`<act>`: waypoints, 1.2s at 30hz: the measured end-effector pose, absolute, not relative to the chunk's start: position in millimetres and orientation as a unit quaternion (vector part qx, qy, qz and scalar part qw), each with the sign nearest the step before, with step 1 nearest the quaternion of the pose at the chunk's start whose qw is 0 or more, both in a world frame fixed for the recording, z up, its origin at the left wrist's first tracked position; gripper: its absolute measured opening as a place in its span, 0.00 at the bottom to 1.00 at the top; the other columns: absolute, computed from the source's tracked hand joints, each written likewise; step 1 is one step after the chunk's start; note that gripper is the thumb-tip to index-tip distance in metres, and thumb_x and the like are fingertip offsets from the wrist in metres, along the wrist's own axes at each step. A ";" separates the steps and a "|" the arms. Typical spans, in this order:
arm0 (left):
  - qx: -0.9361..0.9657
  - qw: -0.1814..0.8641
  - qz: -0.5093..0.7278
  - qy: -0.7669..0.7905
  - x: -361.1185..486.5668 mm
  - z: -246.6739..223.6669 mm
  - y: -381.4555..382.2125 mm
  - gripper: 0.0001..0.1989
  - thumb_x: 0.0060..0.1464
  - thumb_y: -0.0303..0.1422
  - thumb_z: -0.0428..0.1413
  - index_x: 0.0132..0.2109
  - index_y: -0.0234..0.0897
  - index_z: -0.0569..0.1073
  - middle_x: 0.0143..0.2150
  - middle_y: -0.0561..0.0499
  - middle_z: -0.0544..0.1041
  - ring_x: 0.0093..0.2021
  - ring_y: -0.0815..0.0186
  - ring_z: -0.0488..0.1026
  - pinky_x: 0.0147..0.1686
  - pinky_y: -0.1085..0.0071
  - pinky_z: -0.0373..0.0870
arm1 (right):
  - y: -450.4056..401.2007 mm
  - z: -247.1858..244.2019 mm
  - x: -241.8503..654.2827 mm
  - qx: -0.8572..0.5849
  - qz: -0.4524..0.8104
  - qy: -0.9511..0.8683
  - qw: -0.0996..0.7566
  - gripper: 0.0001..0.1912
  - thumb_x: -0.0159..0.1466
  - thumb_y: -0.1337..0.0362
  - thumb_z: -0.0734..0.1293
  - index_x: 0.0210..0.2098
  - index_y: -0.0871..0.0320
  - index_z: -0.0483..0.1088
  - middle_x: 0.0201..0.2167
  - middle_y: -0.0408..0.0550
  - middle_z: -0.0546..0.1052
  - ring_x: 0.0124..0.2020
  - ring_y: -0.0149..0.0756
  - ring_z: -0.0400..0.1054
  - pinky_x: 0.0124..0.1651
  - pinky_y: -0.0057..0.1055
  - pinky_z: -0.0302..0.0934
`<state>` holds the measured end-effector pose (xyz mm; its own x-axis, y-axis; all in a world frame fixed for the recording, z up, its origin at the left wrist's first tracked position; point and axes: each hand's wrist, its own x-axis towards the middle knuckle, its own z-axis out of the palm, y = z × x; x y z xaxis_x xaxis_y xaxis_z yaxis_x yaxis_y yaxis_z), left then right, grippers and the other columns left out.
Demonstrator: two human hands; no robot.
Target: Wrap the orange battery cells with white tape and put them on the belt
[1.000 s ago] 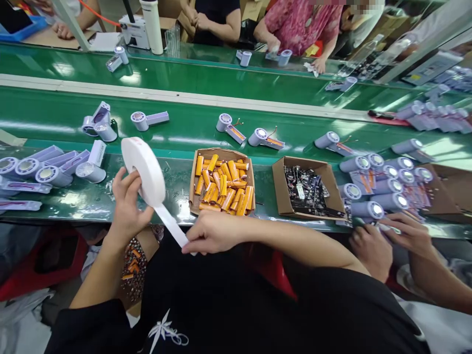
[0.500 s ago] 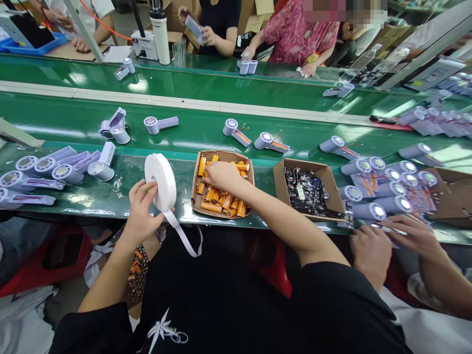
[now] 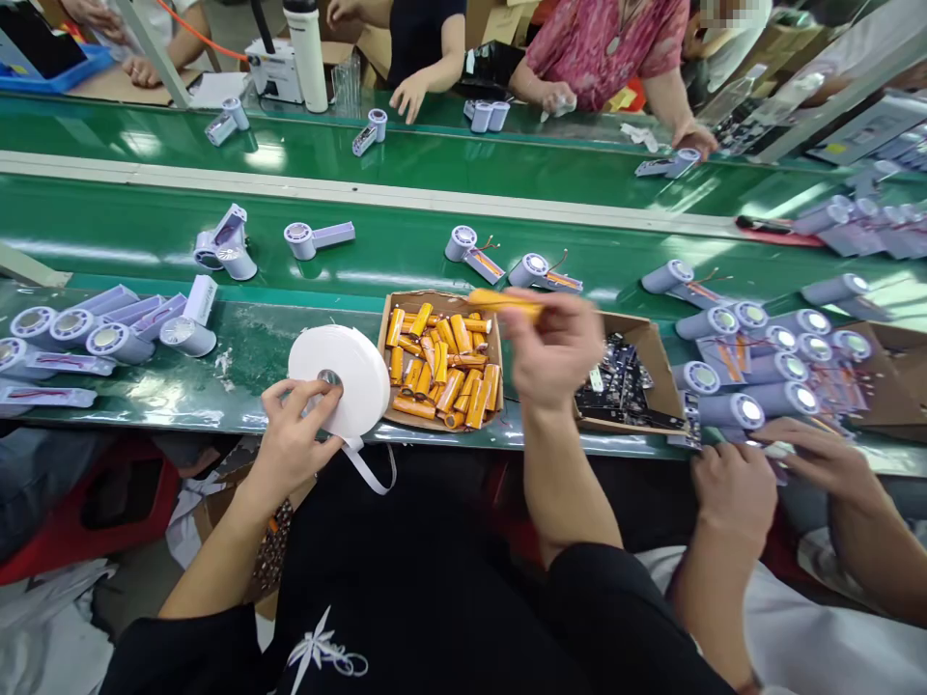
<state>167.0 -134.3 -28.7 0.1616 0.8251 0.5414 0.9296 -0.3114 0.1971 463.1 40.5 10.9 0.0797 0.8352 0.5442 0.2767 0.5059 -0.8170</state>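
My left hand [image 3: 300, 434] grips a white tape roll [image 3: 354, 381] at its core, above the bench edge. A loose end of tape hangs from the roll in front of my black shirt. My right hand [image 3: 554, 347], slightly blurred, pinches an orange battery cell [image 3: 503, 302] between thumb and fingers, over the right side of a cardboard box. That box [image 3: 389, 410] holds several orange cells and stands between my hands. Behind my right hand is a second box [image 3: 662, 372] with small black circuit boards.
Purple fan housings [image 3: 120, 340] lie at the left, more [image 3: 731, 410] at the right, and several on the green conveyor [image 3: 391, 256]. A neighbour's hands [image 3: 735, 487] work close by at the right. People sit across the belt.
My right hand has come out of the cell box with an orange cell and moved right. The tape roll has turned its flat face towards me. Across the belt, a housing has been set down.
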 end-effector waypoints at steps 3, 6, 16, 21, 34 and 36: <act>-0.762 0.095 -0.293 -0.569 166.5 -26.5 -131.1 0.27 0.57 0.25 0.62 0.64 0.39 0.76 0.57 0.38 0.79 0.58 0.46 0.69 0.60 0.50 0.65 | 53.9 7.0 473.9 -0.434 0.294 -0.616 0.588 0.22 0.61 0.45 0.80 0.43 0.50 0.72 0.51 0.52 0.85 0.52 0.46 0.83 0.57 0.47 0.79; -0.770 0.104 -0.293 -0.557 170.2 -27.0 -128.3 0.27 0.58 0.24 0.62 0.64 0.38 0.75 0.56 0.38 0.79 0.58 0.46 0.69 0.59 0.51 0.65 | 53.2 1.5 475.1 -0.397 0.426 -0.586 0.564 0.27 0.57 0.43 0.83 0.39 0.51 0.69 0.49 0.51 0.86 0.55 0.47 0.83 0.60 0.46 0.79; -0.791 0.121 -0.266 -0.537 193.0 -18.7 -124.8 0.27 0.58 0.23 0.64 0.64 0.42 0.76 0.52 0.41 0.82 0.55 0.49 0.69 0.56 0.54 0.66 | -26.5 -10.9 447.0 -0.431 0.449 -0.558 0.549 0.27 0.67 0.40 0.74 0.55 0.52 0.84 0.52 0.53 0.88 0.51 0.54 0.86 0.59 0.51 0.82; -0.804 0.111 -0.249 -0.528 196.1 -15.6 -123.4 0.27 0.60 0.24 0.65 0.65 0.42 0.77 0.53 0.42 0.83 0.54 0.50 0.70 0.56 0.54 0.67 | -33.5 -20.2 445.2 -0.444 0.400 -0.610 0.520 0.22 0.70 0.45 0.72 0.55 0.50 0.86 0.53 0.51 0.88 0.53 0.54 0.85 0.61 0.50 0.80; -0.836 0.129 -0.193 -0.498 182.4 -11.7 -125.7 0.33 0.64 0.21 0.62 0.73 0.48 0.73 0.58 0.48 0.85 0.58 0.53 0.71 0.62 0.54 0.70 | -30.8 -16.3 453.7 -0.406 0.469 -0.662 0.421 0.24 0.68 0.49 0.75 0.58 0.54 0.84 0.54 0.53 0.87 0.54 0.51 0.84 0.61 0.46 0.78; -0.846 0.154 -0.176 -0.480 177.9 -3.3 -124.8 0.34 0.66 0.22 0.60 0.74 0.50 0.71 0.58 0.50 0.85 0.56 0.52 0.70 0.66 0.49 0.70 | -19.8 -0.1 464.8 -0.381 0.477 -0.699 0.373 0.25 0.67 0.49 0.76 0.58 0.56 0.84 0.52 0.52 0.88 0.52 0.49 0.84 0.58 0.42 0.78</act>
